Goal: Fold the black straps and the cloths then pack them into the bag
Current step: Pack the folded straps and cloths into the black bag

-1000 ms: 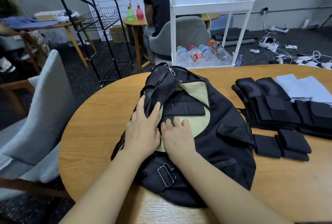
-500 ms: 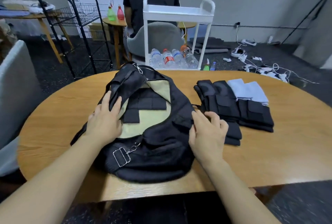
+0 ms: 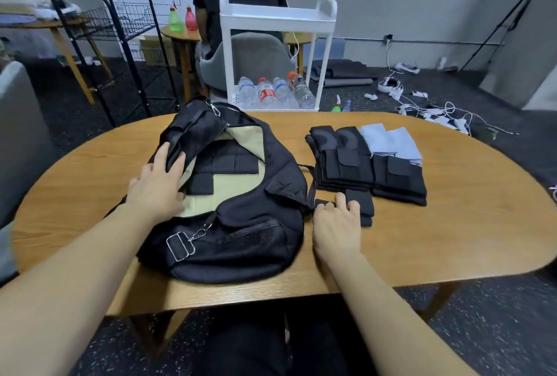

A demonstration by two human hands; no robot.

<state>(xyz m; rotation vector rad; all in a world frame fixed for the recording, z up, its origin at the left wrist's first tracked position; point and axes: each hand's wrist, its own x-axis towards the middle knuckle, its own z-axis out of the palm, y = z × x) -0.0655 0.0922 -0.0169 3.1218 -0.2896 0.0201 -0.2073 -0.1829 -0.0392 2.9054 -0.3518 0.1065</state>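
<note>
At the left we had our left hand point(image 3: 158, 184) on the near-left rim of the black bag point(image 3: 241, 224), which lay open on the wooden table point(image 3: 452, 240). The fingers point(image 3: 161, 154) were spread and only loosely bent, lying over the bag's black flap point(image 3: 193, 131) and holding it back from the mouth; the thumb was hidden at the beige lining point(image 3: 238, 185), so we could not tell whether it pinched the fabric. Inside the bag, folded black straps point(image 3: 229, 163) lay flat on the lining. To the right, just beside the bag, our right hand point(image 3: 337, 226) rested palm down with its fingers point(image 3: 342, 202) nearly straight, the tips touching a small pile of folded straps point(image 3: 360, 203), gripping nothing. Beyond that pile sat a larger stack of folded black straps point(image 3: 370, 170), and behind it, at the far right, the pale blue cloths point(image 3: 390, 141), partly under the stack.
</note>
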